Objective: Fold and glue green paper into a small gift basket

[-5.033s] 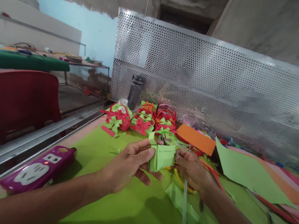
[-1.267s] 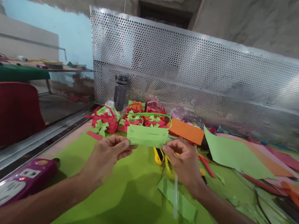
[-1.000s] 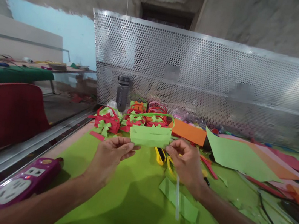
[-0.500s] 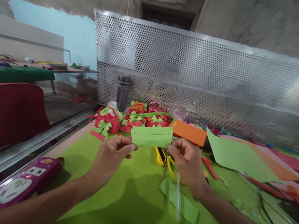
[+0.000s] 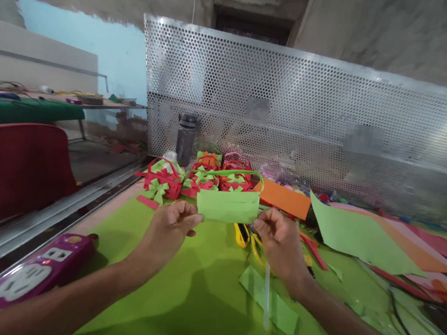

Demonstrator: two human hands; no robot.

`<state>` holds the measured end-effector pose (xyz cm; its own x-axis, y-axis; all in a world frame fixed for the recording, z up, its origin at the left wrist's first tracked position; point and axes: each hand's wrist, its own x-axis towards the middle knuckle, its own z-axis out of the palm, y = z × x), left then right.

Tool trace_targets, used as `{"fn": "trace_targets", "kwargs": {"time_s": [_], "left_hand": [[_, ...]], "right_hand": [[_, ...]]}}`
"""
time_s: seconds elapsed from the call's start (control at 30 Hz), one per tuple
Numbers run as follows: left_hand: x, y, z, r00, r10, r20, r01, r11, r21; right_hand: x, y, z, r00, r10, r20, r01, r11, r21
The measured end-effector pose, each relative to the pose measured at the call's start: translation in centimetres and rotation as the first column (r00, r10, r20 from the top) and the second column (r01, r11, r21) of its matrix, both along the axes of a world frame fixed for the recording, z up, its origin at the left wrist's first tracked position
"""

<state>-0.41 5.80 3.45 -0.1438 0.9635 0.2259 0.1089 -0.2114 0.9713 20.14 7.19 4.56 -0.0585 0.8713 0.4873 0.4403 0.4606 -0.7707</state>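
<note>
A small light-green paper bag (image 5: 227,206) with a thin green strip handle (image 5: 222,172) is held up above the green tabletop. At its lower left corner, my left hand (image 5: 173,225) pinches the edge between thumb and fingers. My right hand (image 5: 278,238) grips the lower right corner in the same way. Below the right hand lie yellow-handled scissors (image 5: 255,248) and a yellow cutter (image 5: 241,235), both partly covered. A translucent glue stick (image 5: 266,300) rests on a green paper scrap (image 5: 285,312). Several red paper bags with green bows (image 5: 163,183) stand behind the held bag.
A purple power strip (image 5: 36,276) lies at the table's left edge, beside a red chair (image 5: 12,172). A dark bottle (image 5: 185,141) stands before the perforated metal panel (image 5: 303,101). Orange paper (image 5: 284,199) and green sheets (image 5: 361,239) lie at the right among scraps.
The bag's top opening looks narrower now, with its front lying flatter. Both hands keep their hold in nearly the same place. The whole view has shifted slightly.
</note>
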Motion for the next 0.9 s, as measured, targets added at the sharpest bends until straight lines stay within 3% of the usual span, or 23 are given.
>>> {"fn": "trace_targets", "kwargs": {"time_s": [0.33,0.53,0.73,0.9], "left_hand": [[-0.2,0.1,0.4,1.0,-0.025,0.007,0.026,0.999,-0.028],[-0.3,-0.1,0.4,0.989,-0.093,0.116,0.104,0.991,-0.084],[-0.3,-0.1,0.7,0.986,-0.084,0.145,0.084,0.996,0.009],[-0.2,-0.2,1.1,0.999,-0.028,0.045,0.025,0.997,0.076]], "right_hand": [[-0.1,0.1,-0.1,1.0,-0.005,-0.003,0.005,1.0,0.002],[-0.1,0.2,0.2,0.988,0.037,-0.152,-0.056,0.991,-0.122],[0.5,1.1,-0.1,0.939,0.072,-0.337,-0.164,0.954,-0.252],[0.8,1.2,0.6,0.907,0.1,-0.408,-0.249,0.911,-0.328]]}}
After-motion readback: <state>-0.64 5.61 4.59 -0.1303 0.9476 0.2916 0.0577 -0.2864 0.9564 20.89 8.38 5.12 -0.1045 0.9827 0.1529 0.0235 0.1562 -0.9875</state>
